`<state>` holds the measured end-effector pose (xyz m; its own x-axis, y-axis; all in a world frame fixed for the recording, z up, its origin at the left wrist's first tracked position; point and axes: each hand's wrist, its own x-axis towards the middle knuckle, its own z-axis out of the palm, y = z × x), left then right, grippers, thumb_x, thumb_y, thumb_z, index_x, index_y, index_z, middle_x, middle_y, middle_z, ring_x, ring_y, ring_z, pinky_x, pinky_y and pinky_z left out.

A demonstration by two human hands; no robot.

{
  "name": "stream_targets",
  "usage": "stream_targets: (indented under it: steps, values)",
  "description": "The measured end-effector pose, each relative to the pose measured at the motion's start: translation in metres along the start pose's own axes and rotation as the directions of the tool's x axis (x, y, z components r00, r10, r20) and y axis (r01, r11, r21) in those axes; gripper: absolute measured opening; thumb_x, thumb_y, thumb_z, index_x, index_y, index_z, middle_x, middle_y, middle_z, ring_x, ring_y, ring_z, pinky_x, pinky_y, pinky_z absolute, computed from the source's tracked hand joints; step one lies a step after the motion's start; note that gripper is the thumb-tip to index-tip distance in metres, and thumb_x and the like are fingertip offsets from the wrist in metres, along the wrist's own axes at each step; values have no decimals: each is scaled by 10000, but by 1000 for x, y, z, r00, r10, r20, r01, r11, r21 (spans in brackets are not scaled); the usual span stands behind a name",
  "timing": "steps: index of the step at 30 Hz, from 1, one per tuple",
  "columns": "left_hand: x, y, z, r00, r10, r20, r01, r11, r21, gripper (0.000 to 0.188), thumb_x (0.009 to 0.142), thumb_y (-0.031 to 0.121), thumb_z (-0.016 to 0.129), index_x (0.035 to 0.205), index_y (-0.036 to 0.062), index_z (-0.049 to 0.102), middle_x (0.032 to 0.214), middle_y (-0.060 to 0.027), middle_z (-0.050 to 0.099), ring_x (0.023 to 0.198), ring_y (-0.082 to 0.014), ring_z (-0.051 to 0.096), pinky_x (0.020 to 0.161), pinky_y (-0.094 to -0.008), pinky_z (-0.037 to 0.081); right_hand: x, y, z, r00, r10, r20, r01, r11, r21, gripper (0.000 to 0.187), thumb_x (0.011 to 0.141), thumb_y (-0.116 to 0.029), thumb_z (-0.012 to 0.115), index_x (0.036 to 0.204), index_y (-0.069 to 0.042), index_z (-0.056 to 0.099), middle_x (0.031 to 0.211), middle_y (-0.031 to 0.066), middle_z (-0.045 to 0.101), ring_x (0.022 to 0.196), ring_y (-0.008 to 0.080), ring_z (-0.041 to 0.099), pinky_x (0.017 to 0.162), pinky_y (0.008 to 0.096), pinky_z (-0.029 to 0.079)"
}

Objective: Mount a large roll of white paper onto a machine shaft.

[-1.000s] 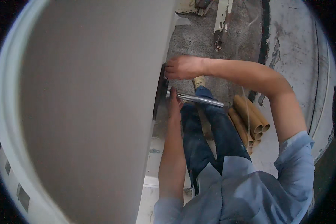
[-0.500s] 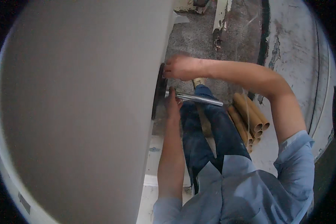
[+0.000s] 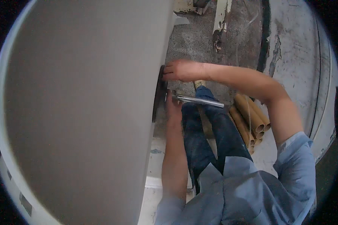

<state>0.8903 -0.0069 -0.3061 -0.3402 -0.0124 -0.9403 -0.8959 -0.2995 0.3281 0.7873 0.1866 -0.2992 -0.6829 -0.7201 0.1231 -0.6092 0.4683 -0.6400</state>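
A large pale grey roll or panel [image 3: 86,112], smooth-faced, fills the left side. At its right edge sits a dark, thin disc [image 3: 158,97], seen nearly edge-on. A shiny metal bar [image 3: 202,100] sticks out to the right from near the disc's middle. My right hand [image 3: 182,70] has its fingers bent over the disc's upper part, closed against it. Lower down, my left hand [image 3: 173,107] is at the disc beside the bar's inner end. Its fingers are blurred and partly hidden, so their grip cannot be made out.
Several brown cardboard tubes [image 3: 253,120] lie stacked on the floor right of my legs. A worn, paint-chipped post [image 3: 220,22] stands at the far side. On the right runs a pale, scuffed surface [image 3: 296,56] with a dark strip along its edge.
My left hand has shifted slightly up and its thumb no longer shows over the bar. The right hand stays at the disc's upper part, its forearm a little lower.
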Motion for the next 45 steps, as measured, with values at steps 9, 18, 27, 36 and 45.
stream_targets:
  steps: [9,18,27,36,45]
  values:
    - [-3,-3,8,996,67,-63,-76,984,-161,565,822,399,691,1280,109,532,1197,-43,563,1102,-201,536,887,-349,461,0,-10,10,983,181,-23,-174,969,174,231,846,-175,586,1042,-57,557,1064,143,575,1004,345,578,804,460,507]
    - [2,-7,6,992,24,-126,-35,995,-89,604,826,428,686,1306,103,515,1250,-29,539,1151,-167,504,941,-309,401,-2,-61,40,693,721,-24,-620,612,490,275,938,-313,538,978,-41,546,726,207,621,738,428,628,636,528,493]
    - [1,-13,-2,987,160,33,-148,963,-226,452,908,370,602,1275,116,533,1240,-54,540,1116,-187,518,902,-333,432,2,-67,38,687,726,-43,-619,615,489,279,918,-288,552,910,-14,601,811,237,630,801,407,640,675,511,503]
    - [19,1,-47,954,261,-145,-293,911,-289,410,919,392,581,1231,127,563,1186,-69,563,1038,-192,550,827,-335,469,7,-75,38,609,791,56,-728,529,437,262,900,-263,536,1012,-42,618,890,229,655,859,417,638,745,488,504]
    - [14,-2,-68,968,194,-159,-235,923,-304,412,926,394,568,1237,124,558,1190,-75,560,1041,-197,550,843,-341,465,-9,-50,105,553,825,118,-803,490,339,310,879,-234,553,1094,-23,626,963,235,652,904,417,628,776,494,494]
